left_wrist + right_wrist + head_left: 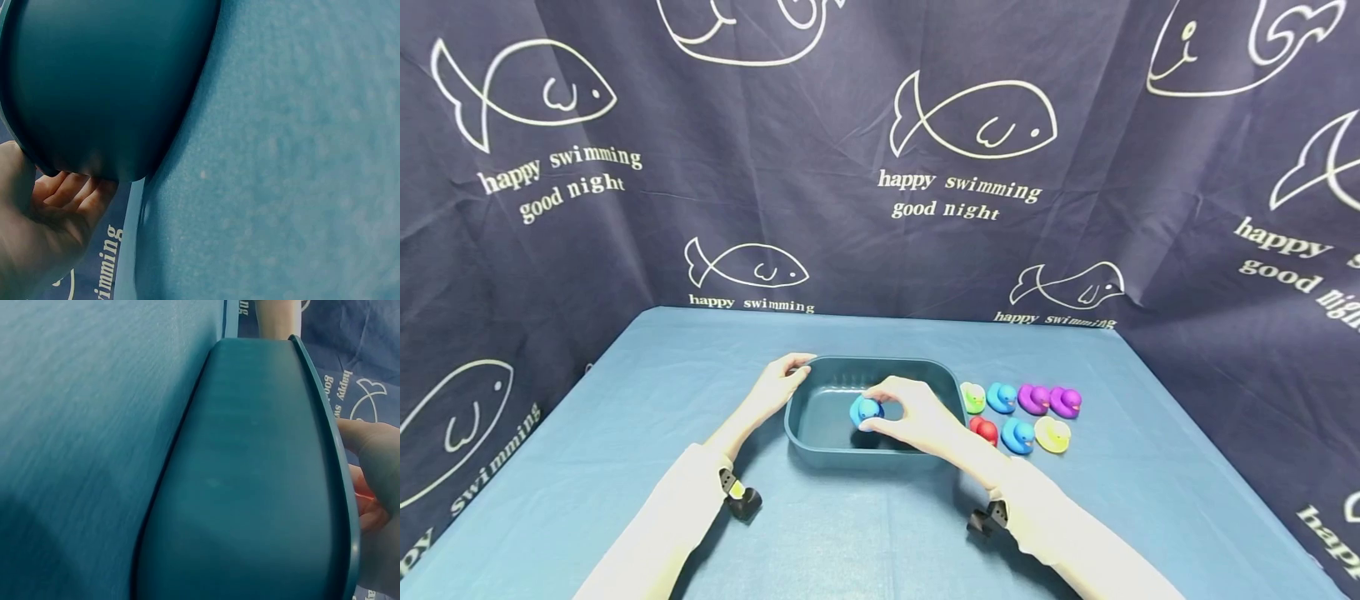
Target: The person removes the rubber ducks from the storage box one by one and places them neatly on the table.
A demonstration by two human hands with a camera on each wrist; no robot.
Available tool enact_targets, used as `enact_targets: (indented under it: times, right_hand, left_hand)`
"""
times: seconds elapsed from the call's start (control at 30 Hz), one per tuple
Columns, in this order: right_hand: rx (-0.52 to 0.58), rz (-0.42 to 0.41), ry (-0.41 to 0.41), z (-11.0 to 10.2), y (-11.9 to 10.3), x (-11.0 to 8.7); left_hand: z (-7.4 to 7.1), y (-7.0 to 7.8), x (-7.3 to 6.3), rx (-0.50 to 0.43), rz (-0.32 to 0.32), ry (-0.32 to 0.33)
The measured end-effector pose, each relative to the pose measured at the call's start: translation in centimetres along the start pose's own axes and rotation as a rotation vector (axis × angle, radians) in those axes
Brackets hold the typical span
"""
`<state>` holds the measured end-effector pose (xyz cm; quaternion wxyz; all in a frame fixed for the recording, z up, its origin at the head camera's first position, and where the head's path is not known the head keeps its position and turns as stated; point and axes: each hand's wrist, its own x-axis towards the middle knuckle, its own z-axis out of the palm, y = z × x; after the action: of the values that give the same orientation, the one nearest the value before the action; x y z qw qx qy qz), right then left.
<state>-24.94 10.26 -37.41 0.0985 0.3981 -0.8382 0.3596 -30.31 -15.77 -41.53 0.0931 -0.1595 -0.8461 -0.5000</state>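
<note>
A dark teal rectangular tub [880, 458] rests on the table. At its far left corner my left hand [778, 387] grips the rim; in the left wrist view the fingers [75, 194] lie against the tub's end wall. My right hand [917, 412] reaches over the right part of the tub and pinches a blue rubber duck [863, 410] between thumb and fingers, above the tub floor. From the right wrist view, the tub's long outer wall [244, 469] covers the duck and part of the hand.
Right of the tub, rubber ducks stand in two rows: green [973, 398], blue [1002, 397] and two purple [1033, 398] behind, red [984, 430], blue [1018, 435] and yellow [1052, 434] in front. A dark fish-print curtain [850, 183] hangs around the blue-covered table [865, 533].
</note>
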Motion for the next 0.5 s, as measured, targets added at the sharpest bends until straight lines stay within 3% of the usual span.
enact_targets:
  times: [0.1,0.17,0.33,0.5]
  right_hand:
    - [-0.010,-0.007,0.014,-0.3,0.1,-0.2]
    - [-0.014,-0.010,0.016,-0.5,0.3,-0.4]
    - [-0.021,-0.040,0.039,-1.0,0.6,-1.0]
    - [-0.021,-0.062,0.057,-1.3,0.8,-1.4]
  left_hand:
    - [-0.3,1.8,-0.6,0.003,0.000,-0.008]
    - [-0.4,1.6,-0.5,0.003,-0.004,-0.013]
    - [0.1,-1.4,0.5,-0.013,-0.006,-0.007]
    - [0.1,-1.4,0.5,-0.011,-0.007,-0.012]
